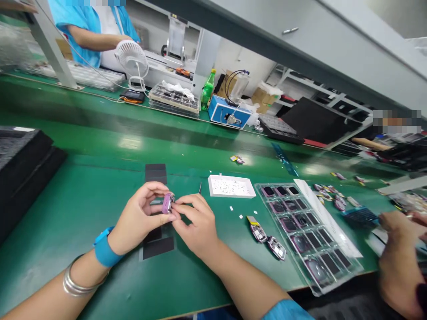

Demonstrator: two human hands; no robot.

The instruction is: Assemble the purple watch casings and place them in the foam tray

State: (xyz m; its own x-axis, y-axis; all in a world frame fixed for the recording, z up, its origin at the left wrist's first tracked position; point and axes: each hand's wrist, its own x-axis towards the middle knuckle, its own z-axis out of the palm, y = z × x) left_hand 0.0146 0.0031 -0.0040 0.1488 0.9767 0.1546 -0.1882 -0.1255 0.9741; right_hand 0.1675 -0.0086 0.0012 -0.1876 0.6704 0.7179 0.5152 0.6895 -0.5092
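Observation:
My left hand (pixel 140 215) grips a purple smartwatch case (pixel 166 203) on edge between thumb and fingers, above the green bench. From the right, the fingertips of my right hand (pixel 196 222) are closed against the case's inner side, where small metallic parts show; exactly what they pinch there is hidden. Black rectangular sheets (pixel 158 248) lie beneath my hands. Just behind my right hand, thin tweezers (pixel 200 188) are partly visible. Two opened watch cases (pixel 276 248) with exposed insides rest to the right of my right forearm.
A white box (pixel 231 186) of tiny pieces stands beyond my right hand. The clear compartment tray (pixel 313 235) holds watch parts at right. Black foam blocks (pixel 26 173) border the left. A co-worker's hand (pixel 398 229) is at far right; a white fan (pixel 131 58) stands behind.

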